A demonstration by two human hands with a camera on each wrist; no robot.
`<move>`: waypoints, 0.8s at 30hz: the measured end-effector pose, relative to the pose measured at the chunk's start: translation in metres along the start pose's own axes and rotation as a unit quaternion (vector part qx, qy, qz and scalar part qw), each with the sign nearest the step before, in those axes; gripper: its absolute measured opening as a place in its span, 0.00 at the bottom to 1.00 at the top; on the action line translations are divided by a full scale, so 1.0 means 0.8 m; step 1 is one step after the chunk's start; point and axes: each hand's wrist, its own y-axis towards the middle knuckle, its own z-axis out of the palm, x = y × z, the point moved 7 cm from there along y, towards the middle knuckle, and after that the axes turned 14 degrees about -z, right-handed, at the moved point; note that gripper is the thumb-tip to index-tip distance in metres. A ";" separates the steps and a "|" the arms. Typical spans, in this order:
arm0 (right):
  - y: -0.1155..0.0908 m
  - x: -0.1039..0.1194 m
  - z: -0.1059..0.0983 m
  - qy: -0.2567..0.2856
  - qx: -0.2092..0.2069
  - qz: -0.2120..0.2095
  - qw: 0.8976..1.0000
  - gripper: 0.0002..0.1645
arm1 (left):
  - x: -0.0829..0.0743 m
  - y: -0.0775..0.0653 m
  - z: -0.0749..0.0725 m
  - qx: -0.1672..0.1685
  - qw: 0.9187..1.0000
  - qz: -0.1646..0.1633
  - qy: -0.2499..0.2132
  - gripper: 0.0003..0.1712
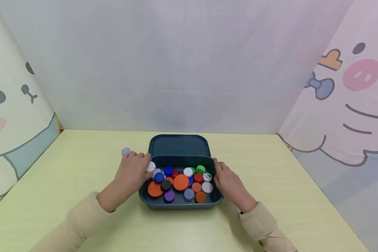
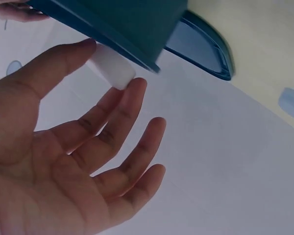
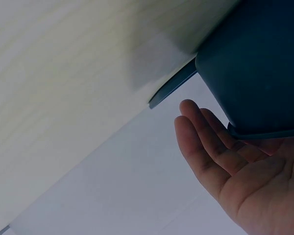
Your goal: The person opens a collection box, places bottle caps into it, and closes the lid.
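My left hand pinches a white bottle cap between thumb and fingertips at the left rim of a dark teal box. In the left wrist view the outer fingers spread away from the cap, which overlaps the rim. Inside the box lie several bottle caps: large orange ones, a black one, a purple one and green, red, blue and white ones. My right hand rests against the box's right rim, its fingers fairly straight in the right wrist view.
Behind the box lies its dark teal lid. A pale blue cap sits on the light wooden table, just past my left hand. Hanging cloth with cartoon figures stands around the back and sides.
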 end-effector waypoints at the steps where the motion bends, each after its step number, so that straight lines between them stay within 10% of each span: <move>1: 0.000 0.000 0.000 0.000 0.001 0.000 1.000 0.32 | -0.003 -0.003 0.002 0.007 1.000 0.004 0.004 0.22; 24: 0.000 0.000 0.001 0.004 0.003 0.004 1.000 0.32 | -0.030 -0.025 0.030 0.075 0.993 0.031 0.087 0.25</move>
